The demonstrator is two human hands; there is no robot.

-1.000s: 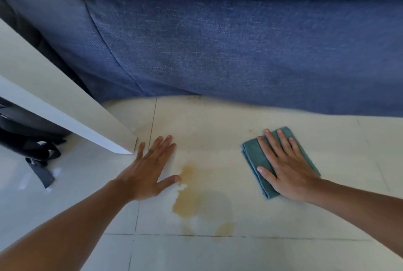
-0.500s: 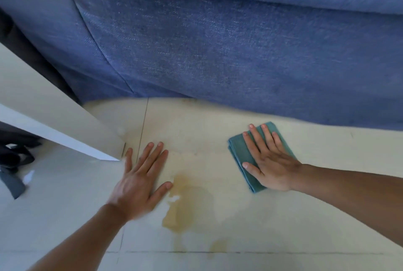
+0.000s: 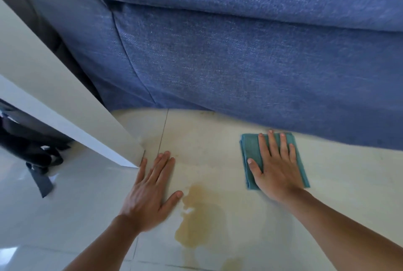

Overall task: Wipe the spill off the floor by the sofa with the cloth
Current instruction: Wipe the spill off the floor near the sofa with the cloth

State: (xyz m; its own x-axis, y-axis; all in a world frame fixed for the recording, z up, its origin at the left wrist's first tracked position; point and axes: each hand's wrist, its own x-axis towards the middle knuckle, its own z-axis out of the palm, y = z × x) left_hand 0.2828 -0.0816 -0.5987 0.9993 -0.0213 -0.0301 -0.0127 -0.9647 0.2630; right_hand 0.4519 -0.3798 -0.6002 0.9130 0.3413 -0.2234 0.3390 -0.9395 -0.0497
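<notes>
A brownish spill (image 3: pixel 195 218) lies on the pale tiled floor (image 3: pixel 218 150) in front of the blue sofa (image 3: pixel 250 63). A folded teal cloth (image 3: pixel 250 150) lies flat on the floor close to the sofa's base, up and right of the spill and apart from it. My right hand (image 3: pixel 275 168) presses flat on the cloth, fingers spread toward the sofa. My left hand (image 3: pixel 150 190) rests flat on the bare floor left of the spill, its thumb tip at the spill's upper edge.
A white slanted panel (image 3: pixel 65 104) comes down to the floor just above my left hand. A dark bag with straps (image 3: pixel 32 150) lies at the far left. A faint damp smear (image 3: pixel 192 139) covers the tiles between spill and sofa.
My right hand has slid the cloth up toward the sofa's base and turned it so the fingers point at the sofa. The left hand stays planted beside the spill.
</notes>
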